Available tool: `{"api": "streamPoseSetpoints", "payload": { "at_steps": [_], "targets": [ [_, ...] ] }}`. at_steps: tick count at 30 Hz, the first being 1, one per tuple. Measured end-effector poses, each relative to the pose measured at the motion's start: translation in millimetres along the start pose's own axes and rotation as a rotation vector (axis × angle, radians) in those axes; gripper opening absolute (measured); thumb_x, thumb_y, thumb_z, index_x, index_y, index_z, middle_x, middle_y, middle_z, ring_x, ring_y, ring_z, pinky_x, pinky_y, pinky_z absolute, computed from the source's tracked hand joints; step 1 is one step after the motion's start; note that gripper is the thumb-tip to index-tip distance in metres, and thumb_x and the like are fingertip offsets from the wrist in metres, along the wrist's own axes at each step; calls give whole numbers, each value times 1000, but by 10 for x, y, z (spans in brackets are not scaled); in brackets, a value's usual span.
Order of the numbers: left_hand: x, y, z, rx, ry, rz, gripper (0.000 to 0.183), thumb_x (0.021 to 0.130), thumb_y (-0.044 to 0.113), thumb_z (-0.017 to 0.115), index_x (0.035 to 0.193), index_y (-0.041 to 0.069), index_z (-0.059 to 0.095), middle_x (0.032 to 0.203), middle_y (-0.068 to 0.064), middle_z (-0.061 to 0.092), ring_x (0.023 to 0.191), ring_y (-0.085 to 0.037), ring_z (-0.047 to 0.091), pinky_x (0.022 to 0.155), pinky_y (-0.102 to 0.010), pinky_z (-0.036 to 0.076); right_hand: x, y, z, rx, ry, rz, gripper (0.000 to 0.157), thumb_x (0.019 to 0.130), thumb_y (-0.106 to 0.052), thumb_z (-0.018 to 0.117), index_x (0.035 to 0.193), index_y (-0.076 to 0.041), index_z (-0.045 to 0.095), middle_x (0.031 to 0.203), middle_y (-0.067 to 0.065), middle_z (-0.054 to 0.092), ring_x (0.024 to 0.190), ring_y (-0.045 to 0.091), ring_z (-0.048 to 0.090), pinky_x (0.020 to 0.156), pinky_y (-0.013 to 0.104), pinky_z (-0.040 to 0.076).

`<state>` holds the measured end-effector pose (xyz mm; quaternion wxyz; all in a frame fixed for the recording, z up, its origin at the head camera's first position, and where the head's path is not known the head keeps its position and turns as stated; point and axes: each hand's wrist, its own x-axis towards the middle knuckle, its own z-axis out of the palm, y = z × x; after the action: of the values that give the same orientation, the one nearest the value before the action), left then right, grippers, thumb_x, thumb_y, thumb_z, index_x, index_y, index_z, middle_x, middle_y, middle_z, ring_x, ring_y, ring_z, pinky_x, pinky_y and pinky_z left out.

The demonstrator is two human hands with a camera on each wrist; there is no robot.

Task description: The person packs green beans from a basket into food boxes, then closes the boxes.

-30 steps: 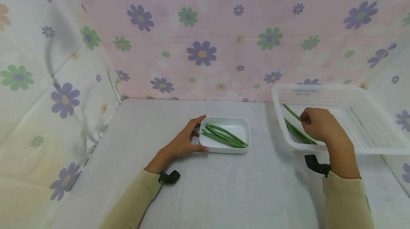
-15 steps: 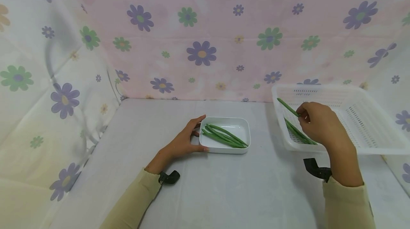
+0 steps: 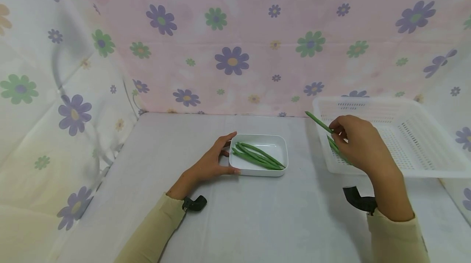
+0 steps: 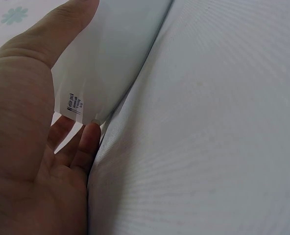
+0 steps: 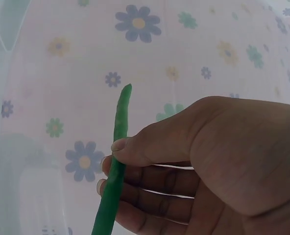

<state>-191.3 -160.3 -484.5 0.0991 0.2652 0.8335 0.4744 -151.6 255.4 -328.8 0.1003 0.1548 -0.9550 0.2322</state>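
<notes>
Green bean (image 5: pixel 111 190) — right fingers (image 5: pixel 152 177) pinch it, barely parted.

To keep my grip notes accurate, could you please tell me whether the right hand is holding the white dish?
No, the right hand pinches a green bean, while the left hand grips the white dish.

Label reading "white pack" on the white dish (image 4: pixel 116 45)
In the left wrist view, the small dark print (image 4: pixel 75 103) stands on the outside of the dish, turned sideways, near the fingers (image 4: pixel 87 147). "white pack" is its largest line; the finer lines beside it are too small to read. A mark of thin dark strokes, resembling cutlery, sits at one end.
</notes>
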Motion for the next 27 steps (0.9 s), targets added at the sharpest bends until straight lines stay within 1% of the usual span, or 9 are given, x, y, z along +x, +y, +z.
{"api": "streamPoseSetpoints", "payload": {
  "at_steps": [4,6,12,15,18,21,25,27],
  "targets": [
    [-6,9,-6,9,-2,-6,119,81,35,96,170,37,16,164,-1,35,127,-22,57,110,-45,48,-1,-57,49,20,23,-29,15,94,4,70,108,2,72,99,14,71,88,31,68,74,52,57],
    [-9,10,-5,15,-1,-6,118,82,36,95,170,38,16,163,-1,35,127,-21,57,110,-44,48,1,-83,83,25,37,-49,15,94,5,70,109,2,71,98,13,71,87,30,68,72,50,56],
    [-2,16,-4,6,2,2,120,81,33,96,171,27,18,164,-3,35,127,-22,56,110,-45,48,20,-194,195,54,89,-100,16,93,7,72,107,0,70,98,11,71,84,27,70,71,47,58],
    [1,22,-2,-12,7,1,120,80,28,97,171,28,19,164,-5,35,128,-24,56,110,-48,47,36,-260,262,68,117,-121,17,93,8,73,107,-1,71,97,10,70,83,26,70,72,47,59],
    [-1,37,7,-20,12,7,120,80,23,97,171,28,19,165,-9,34,128,-30,56,110,-52,46,49,-314,332,92,135,-133,17,92,8,73,107,0,71,97,10,70,83,25,70,72,47,59],
    [-15,99,10,-28,16,10,119,81,18,95,171,28,18,166,-15,33,129,-36,55,111,-56,45,68,-348,407,118,146,-138,18,92,9,73,108,0,70,96,10,70,82,24,70,73,46,60],
    [-47,254,-19,-45,5,2,117,83,14,94,171,22,18,165,-22,32,129,-41,55,111,-58,44,94,-375,514,165,160,-166,20,91,10,74,108,0,70,95,9,71,82,23,69,73,45,62],
    [-55,296,-31,-55,-1,1,116,83,14,94,171,20,19,164,-24,32,128,-41,55,111,-57,44,99,-387,562,192,170,-179,21,91,10,75,108,0,70,95,8,71,83,22,69,73,45,62]
  ]
}}
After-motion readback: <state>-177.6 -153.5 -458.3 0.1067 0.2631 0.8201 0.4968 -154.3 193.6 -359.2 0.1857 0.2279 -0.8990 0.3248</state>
